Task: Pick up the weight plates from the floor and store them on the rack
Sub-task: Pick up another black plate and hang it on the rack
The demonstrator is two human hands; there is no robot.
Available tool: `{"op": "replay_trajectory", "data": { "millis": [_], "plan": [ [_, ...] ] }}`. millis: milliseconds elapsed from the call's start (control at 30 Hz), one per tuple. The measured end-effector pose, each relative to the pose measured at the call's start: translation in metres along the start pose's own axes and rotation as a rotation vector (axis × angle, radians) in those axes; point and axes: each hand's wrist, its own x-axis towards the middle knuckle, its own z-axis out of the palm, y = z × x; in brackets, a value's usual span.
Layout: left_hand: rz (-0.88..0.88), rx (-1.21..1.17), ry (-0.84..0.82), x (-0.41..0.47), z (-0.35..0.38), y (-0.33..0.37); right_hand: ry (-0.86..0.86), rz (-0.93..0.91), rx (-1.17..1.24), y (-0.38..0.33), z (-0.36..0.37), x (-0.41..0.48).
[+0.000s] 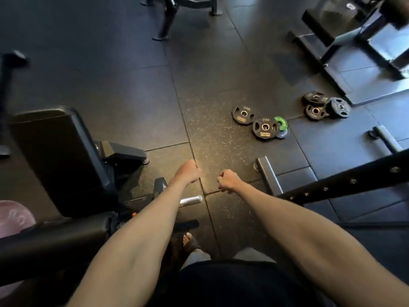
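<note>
Several black weight plates lie on the rubber floor ahead and to the right. One black plate (243, 115) lies flat, a second black plate (264, 128) overlaps a small green plate (280, 123) and a small grey plate (283, 134). Farther right a cluster of three black plates (318, 105) lies near a machine base. My left hand (187, 172) and my right hand (228, 181) hang in front of me with fingers curled, holding nothing, well short of the plates.
A black padded bench (59, 156) stands on my left. A perforated black rack beam (345, 182) crosses on the right, with a steel foot (267, 173) below it. A chrome peg (191, 200) sticks out near my left arm. Machine frames (354, 41) stand at the far right.
</note>
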Motion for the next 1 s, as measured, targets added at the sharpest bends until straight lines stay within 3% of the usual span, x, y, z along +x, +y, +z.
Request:
{"op": "replay_trajectory", "data": {
  "millis": [167, 400, 600, 1000],
  "plan": [
    [-0.051, -0.023, -0.039, 0.061, -0.022, -0.001, -0.056, -0.005, -0.069, -0.031, -0.019, 0.056],
    [-0.048, 0.014, -0.131, 0.171, -0.029, 0.066, -0.061, 0.043, -0.069, -0.03, -0.094, 0.158],
    [-0.065, 0.048, -0.221, 0.29, -0.024, 0.174, 0.002, 0.133, 0.082, -0.011, -0.198, 0.241],
    [0.102, 0.186, -0.419, 0.478, -0.014, 0.393, 0.123, 0.333, 0.452, -0.007, -0.361, 0.373]
  ]
}}
